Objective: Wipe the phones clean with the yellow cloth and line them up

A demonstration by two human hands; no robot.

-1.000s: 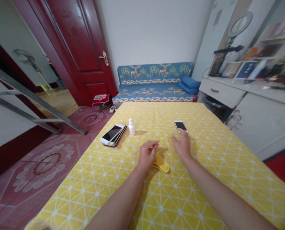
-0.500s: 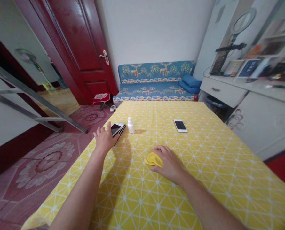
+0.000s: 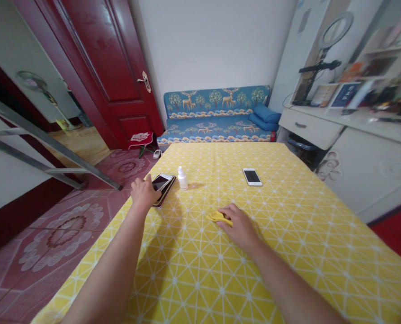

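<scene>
Grips a bunched yellow cloth (image 3: 217,217) between the thumb and curled fingers of the right hand (image 3: 238,228), near the middle of the table, with part of the cloth jutting out leftward. Reaches with the left hand (image 3: 142,194) to a stack of smartphones (image 3: 166,194) near the table's left edge, with thumb on the near side and fingers toward the far side. Cannot tell a firm hold from a light touch there. On top of the stack, a white smartphone (image 3: 161,181), dark screen up. Just right of the stack, a small white bottle (image 3: 182,180), standing upright. Farther right, beyond the right hand, another white smartphone (image 3: 252,177), lying flat, screen up, well apart from both hands. Beneath everything, a yellow tablecloth (image 3: 200,281) patterned with white lines. Past the far table edge, a blue sofa (image 3: 214,114) with a deer-and-tree cover. To the left, a dark red door (image 3: 99,54), a red-topped stool (image 3: 141,139) and a metal ladder (image 3: 70,154); to the right, a ring light (image 3: 348,20) above a white cabinet (image 3: 372,175).
</scene>
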